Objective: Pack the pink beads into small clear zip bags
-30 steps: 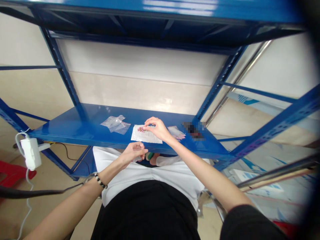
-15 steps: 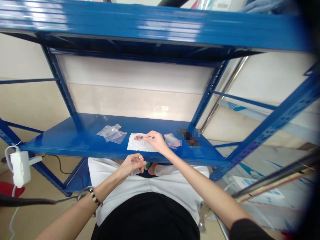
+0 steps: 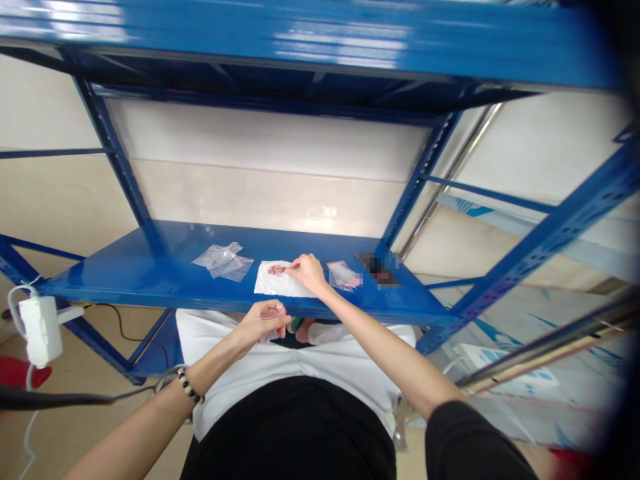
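Observation:
My right hand (image 3: 307, 272) is over a white paper sheet (image 3: 280, 289) on the blue shelf. Its fingertips are pinched together at the right side of a little cluster of small pink and brownish pieces (image 3: 277, 270); whatever lies between them is too small to make out. In front of the shelf edge, above my lap, my left hand (image 3: 265, 321) is curled with thumb and fingers closed around what looks like a clear plastic bag (image 3: 267, 338), mostly hidden by the hand.
Several clear zip bags (image 3: 225, 261) lie flat left of the paper. Another clear bag (image 3: 342, 275) with pinkish contents rests to the right, beside a blurred dark object (image 3: 379, 269). Overhead runs an upper blue shelf beam (image 3: 320, 33); a white power adapter (image 3: 41, 332) hangs at left.
My right hand has shifted slightly left, its fingertips now nearer the cluster of pieces. My left hand stays almost where it was. The view has tilted down a little.

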Available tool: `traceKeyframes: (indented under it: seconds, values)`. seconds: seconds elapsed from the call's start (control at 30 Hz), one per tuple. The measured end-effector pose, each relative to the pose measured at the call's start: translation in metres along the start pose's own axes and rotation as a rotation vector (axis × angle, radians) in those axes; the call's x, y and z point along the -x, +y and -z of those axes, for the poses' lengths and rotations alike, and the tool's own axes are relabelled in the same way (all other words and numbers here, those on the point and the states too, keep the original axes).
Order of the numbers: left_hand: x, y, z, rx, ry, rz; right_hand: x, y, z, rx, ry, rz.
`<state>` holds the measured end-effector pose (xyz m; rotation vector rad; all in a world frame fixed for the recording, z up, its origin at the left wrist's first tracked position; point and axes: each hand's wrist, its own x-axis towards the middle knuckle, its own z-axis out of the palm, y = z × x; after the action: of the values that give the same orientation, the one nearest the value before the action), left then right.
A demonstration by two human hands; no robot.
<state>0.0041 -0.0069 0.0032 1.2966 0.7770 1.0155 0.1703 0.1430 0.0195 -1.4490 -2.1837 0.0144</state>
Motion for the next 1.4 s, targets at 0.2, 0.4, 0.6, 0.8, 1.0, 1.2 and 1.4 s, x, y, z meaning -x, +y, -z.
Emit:
traceKeyframes:
  seconds: [0.2,0.4,0.6,0.8,1.0,1.2,1.4]
  values:
    - [0.001,0.001,0.001,-0.027,0.009,0.001,0.000,0.001,-0.002,-0.101,0.006,-0.022]
    - [0.005,0.001,-0.001,-0.042,0.033,0.019,-0.003,-0.005,-0.009,-0.156,-0.035,-0.049]
    - [0.006,0.001,-0.002,-0.060,0.025,0.029,0.002,-0.016,-0.007,-0.121,-0.029,-0.080]
    - [0.006,0.002,0.000,-0.082,0.045,0.046,0.002,-0.017,0.001,-0.097,-0.004,-0.001]
    - [0.008,0.007,0.000,-0.060,0.030,-0.014,0.017,-0.037,0.033,-0.432,0.023,0.080]
    - [0.010,0.009,-0.001,-0.011,-0.024,0.024,0.079,-0.077,0.071,-0.662,-0.151,0.293]
    - [0.016,0.005,-0.004,0.217,-0.121,0.070,0.108,-0.079,0.076,-0.656,-0.213,0.357]
